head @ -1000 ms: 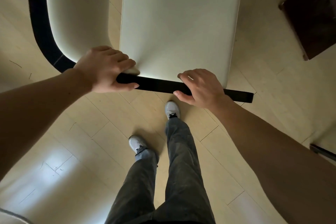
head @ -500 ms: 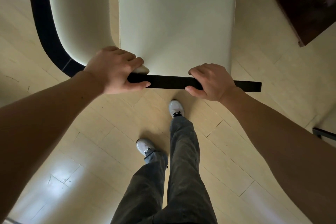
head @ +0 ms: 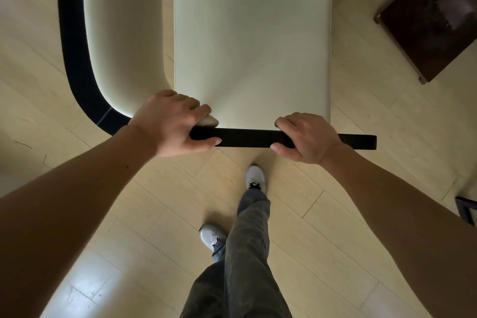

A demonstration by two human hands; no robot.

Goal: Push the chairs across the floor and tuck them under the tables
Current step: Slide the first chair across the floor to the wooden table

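Note:
I look straight down on a chair with a cream padded seat [head: 253, 46] and a black top rail [head: 247, 137] on its back. My left hand [head: 173, 124] grips the left end of that rail, fingers over the top and thumb underneath. My right hand [head: 307, 137] grips the rail right of its middle in the same way. The rail's right end sticks out past my right hand. The chair's black front legs just show at the top of the view.
A cream piece of furniture with a curved black edge [head: 77, 72] stands close against the chair's left side. A dark brown table corner [head: 433, 20] lies at the upper right. A black frame [head: 467, 209] pokes in at the right edge. My feet stand on pale wooden flooring [head: 335, 253].
Both hands kept their grip on the rail. The seat's far edge and front legs have come into view, and my feet have shifted behind the chair.

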